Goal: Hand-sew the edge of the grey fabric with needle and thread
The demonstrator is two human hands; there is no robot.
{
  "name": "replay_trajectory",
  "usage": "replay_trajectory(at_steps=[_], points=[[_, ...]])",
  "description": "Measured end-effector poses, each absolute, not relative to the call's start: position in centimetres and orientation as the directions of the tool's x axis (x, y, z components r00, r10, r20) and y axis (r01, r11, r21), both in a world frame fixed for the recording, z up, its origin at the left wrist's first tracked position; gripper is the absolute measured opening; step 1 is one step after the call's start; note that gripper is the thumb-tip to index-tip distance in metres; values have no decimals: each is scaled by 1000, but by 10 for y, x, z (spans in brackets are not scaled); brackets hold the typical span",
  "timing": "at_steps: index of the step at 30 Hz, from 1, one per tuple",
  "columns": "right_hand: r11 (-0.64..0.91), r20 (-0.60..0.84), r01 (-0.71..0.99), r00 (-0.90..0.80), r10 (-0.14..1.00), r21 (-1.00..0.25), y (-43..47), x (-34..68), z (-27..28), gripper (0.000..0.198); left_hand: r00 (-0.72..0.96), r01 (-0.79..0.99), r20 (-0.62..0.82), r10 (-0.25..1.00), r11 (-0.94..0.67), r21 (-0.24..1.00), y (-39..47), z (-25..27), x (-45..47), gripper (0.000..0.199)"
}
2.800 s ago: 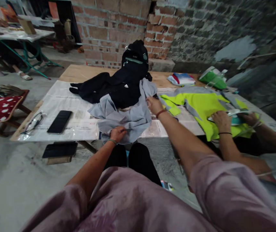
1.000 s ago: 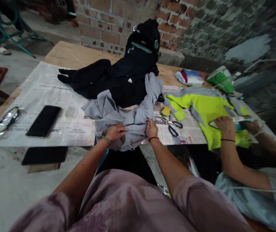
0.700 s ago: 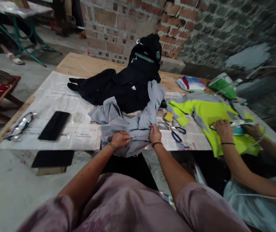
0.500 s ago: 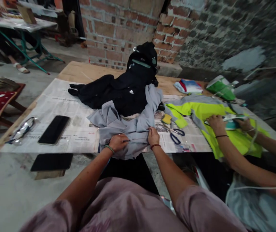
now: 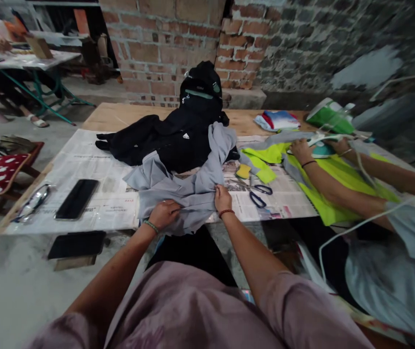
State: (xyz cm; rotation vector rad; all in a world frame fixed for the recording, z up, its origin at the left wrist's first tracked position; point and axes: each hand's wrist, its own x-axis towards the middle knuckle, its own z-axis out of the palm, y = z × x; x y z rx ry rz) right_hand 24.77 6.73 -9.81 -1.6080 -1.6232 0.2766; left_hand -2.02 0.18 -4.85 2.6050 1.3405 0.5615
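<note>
A crumpled grey garment (image 5: 187, 186) lies at the table's front edge, part of it hanging over. My left hand (image 5: 166, 214), with a green bead bracelet, is closed on its lower left part; the fingertips are partly hidden. With thumb and fingers pinched, my right hand (image 5: 223, 198) grips the garment's right side. Behind the grey cloth rests a black jacket (image 5: 171, 140) against a black backpack (image 5: 200, 89). Scissors with dark blue handles (image 5: 259, 195) and a yellow sponge-like piece (image 5: 243, 170) lie to the right of my right hand.
A co-worker's hands (image 5: 302, 151) hold an iron (image 5: 322, 148) over a yellow-green garment (image 5: 338, 179). Its white cord (image 5: 356, 223) trails right. Left are a phone (image 5: 76, 199) and a clear plastic packet (image 5: 35, 201). Another dark device (image 5: 76, 244) sits below the edge. Newspaper (image 5: 98, 167) covers the wooden table (image 5: 102, 114).
The co-worker's hands have moved the iron up and left across the yellow-green garment. My hands keep hold of the grey garment; the whole view has shifted slightly.
</note>
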Motion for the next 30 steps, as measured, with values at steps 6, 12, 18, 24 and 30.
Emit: replay_trajectory(at_steps=[6,12,18,24,30], points=[[161,377,715,154,913,-681,68,248,-97,26,492,795,314,812,-566,217,-15,-54,-36,14],[181,394,688,165,904,-703,64,250,-91,25,349,809,447,824,-506,300,-24,-62,-24,14],[137,321,556,248,914,-820,63,254,-84,23,340,793,470,814,-517,322,-30,-63,-12,17],[87,173,246,353,919,-965,59,255,-44,39,327,760,433,840,-506,408,-27,-68,-14,20],[164,206,358,83,975,-919,24,222,2,31,309,704,408,859,-495,510,-22,-67,-13,19]])
